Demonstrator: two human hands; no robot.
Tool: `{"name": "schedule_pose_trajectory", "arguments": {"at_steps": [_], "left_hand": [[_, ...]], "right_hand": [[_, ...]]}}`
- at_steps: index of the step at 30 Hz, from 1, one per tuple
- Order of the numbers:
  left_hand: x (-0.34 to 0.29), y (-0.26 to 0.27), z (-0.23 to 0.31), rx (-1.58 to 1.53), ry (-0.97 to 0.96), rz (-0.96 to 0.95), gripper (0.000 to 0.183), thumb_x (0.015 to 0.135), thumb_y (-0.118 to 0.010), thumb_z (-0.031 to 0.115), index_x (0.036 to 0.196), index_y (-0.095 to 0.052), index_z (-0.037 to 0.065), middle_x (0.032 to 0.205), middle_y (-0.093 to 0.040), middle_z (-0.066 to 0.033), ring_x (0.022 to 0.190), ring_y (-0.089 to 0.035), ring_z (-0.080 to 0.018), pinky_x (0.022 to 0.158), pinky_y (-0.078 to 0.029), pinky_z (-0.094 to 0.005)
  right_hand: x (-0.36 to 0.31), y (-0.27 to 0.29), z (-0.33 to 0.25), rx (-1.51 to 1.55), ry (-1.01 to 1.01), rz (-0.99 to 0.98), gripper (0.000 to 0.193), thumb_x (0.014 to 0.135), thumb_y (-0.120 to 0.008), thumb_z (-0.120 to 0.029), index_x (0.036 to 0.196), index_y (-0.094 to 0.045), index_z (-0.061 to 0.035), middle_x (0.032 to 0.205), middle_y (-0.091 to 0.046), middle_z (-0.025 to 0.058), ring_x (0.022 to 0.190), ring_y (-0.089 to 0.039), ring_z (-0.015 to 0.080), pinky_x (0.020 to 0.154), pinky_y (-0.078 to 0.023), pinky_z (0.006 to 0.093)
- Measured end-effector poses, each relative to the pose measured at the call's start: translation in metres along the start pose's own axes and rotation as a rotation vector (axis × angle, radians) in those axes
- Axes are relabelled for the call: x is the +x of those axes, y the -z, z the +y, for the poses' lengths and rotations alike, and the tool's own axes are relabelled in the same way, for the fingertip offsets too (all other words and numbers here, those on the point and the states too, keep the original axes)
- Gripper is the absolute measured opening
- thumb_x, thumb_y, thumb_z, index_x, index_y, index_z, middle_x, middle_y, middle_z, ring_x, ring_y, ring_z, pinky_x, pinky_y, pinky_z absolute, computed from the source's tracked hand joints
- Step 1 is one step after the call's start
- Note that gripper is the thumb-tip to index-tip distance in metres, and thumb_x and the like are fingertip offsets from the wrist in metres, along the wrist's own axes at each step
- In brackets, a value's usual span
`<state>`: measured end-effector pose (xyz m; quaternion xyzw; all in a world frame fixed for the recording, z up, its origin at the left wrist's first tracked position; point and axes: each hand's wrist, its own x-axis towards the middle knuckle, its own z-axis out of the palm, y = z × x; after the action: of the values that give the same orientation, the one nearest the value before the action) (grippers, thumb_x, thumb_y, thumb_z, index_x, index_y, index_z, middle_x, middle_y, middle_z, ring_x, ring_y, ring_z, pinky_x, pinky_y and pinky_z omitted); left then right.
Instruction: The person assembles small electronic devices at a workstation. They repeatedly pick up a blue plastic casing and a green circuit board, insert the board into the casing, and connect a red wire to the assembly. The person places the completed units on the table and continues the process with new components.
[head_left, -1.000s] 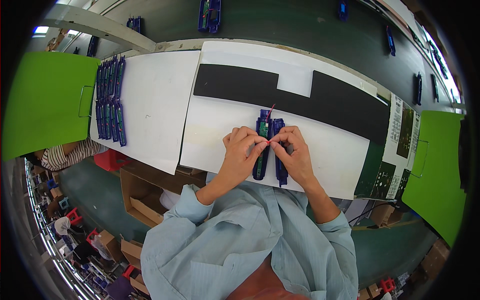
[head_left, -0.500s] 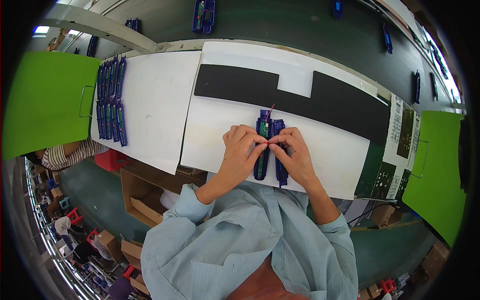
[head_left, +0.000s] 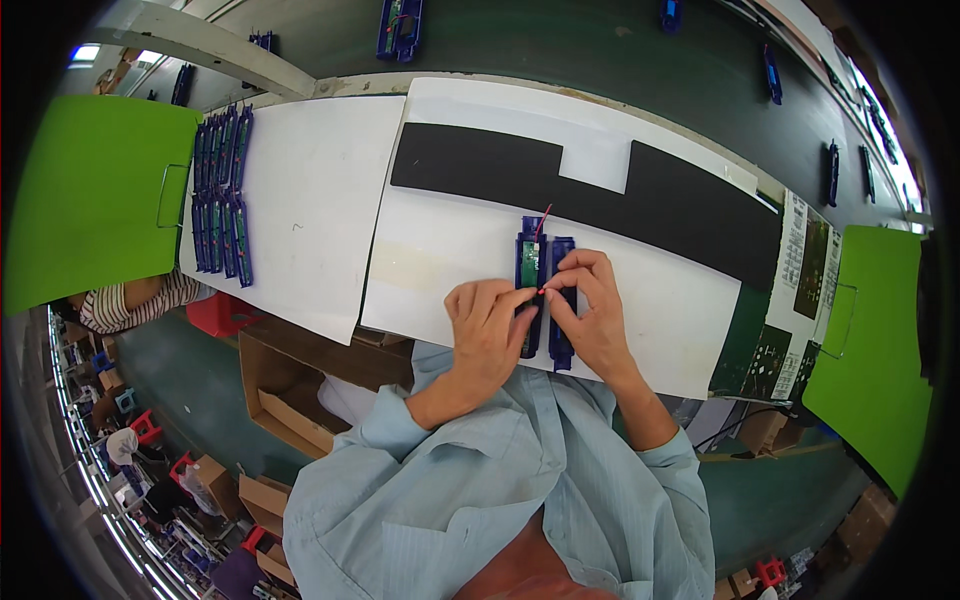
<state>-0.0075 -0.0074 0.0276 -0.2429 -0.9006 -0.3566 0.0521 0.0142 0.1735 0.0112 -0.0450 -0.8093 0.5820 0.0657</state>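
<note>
A long blue plastic housing [head_left: 529, 229] with a green circuit board [head_left: 529, 262] inside lies upright before me on the white sheet. A thin red wire [head_left: 545, 220] sticks up from its far end. Beside it, on the right, is a second blue housing piece [head_left: 562, 345]. My left hand [head_left: 488, 325] lies over the left edge of the first housing, its fingers curled together at the board; what they grip is hidden. My right hand [head_left: 594, 312] reaches across the second piece, thumb and forefinger pinching a small red piece [head_left: 541, 291] next to the left fingertips.
A black flat sheet [head_left: 470, 165] with a notch lies beyond the housings. Rows of similar blue housings [head_left: 222, 235] stand at the left beside a green panel [head_left: 100, 200]. Further off, a dark green belt [head_left: 540, 50] carries more housings. An open cardboard box [head_left: 275, 385] sits below the table edge.
My left hand has shifted slightly right and down, its thumb now lower and away from the forefinger tip. My right fingertips have moved slightly right with the small red piece.
</note>
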Motion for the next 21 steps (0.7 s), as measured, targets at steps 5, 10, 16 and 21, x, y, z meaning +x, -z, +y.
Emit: {"name": "schedule_pose_trajectory", "arguments": {"at_steps": [5,10,16,21], "left_hand": [[-0.015,0.006,-0.006,0.058,-0.021,-0.118,0.029,0.086,-0.081,0.006,0.113,-0.071,0.007,0.108,-0.062,-0.0098,0.100,-0.059,-0.0294,0.091,-0.042,-0.0445],[-0.018,-0.004,-0.014,-0.013,-0.039,-0.125,0.024,0.087,-0.077,-0.001,0.109,-0.069,0.003,0.106,-0.062,-0.0118,0.095,-0.059,-0.0324,0.083,-0.047,-0.0424],[-0.026,-0.007,-0.016,-0.040,-0.088,-0.110,0.028,0.085,-0.080,0.002,0.111,-0.069,0.002,0.109,-0.063,-0.0131,0.098,-0.061,-0.0343,0.086,-0.050,-0.0451],[-0.043,0.009,-0.015,-0.129,-0.242,-0.122,0.049,0.079,-0.092,0.021,0.121,-0.073,0.003,0.123,-0.067,-0.0133,0.114,-0.064,-0.0348,0.102,-0.052,-0.0497]], "right_hand": [[0.021,0.007,-0.010,-0.183,0.333,-0.217,0.013,0.085,-0.074,0.002,0.096,-0.068,-0.0004,0.121,-0.066,0.0132,0.117,-0.061,0.0330,0.100,-0.053,0.0410],[0.029,0.008,-0.017,-0.380,0.431,-0.442,0.018,0.083,-0.074,-0.001,0.099,-0.067,0.0016,0.113,-0.066,0.0126,0.117,-0.062,0.0316,0.099,-0.054,0.0414],[0.032,0.008,-0.016,-0.438,0.449,-0.493,0.013,0.085,-0.073,-0.002,0.097,-0.069,0.0009,0.111,-0.065,0.0120,0.112,-0.063,0.0310,0.094,-0.055,0.0409],[0.042,0.017,-0.021,-0.400,0.277,-0.597,0.008,0.087,-0.074,-0.006,0.093,-0.071,-0.0005,0.113,-0.061,0.0113,0.108,-0.063,0.0302,0.089,-0.056,0.0413]]}}
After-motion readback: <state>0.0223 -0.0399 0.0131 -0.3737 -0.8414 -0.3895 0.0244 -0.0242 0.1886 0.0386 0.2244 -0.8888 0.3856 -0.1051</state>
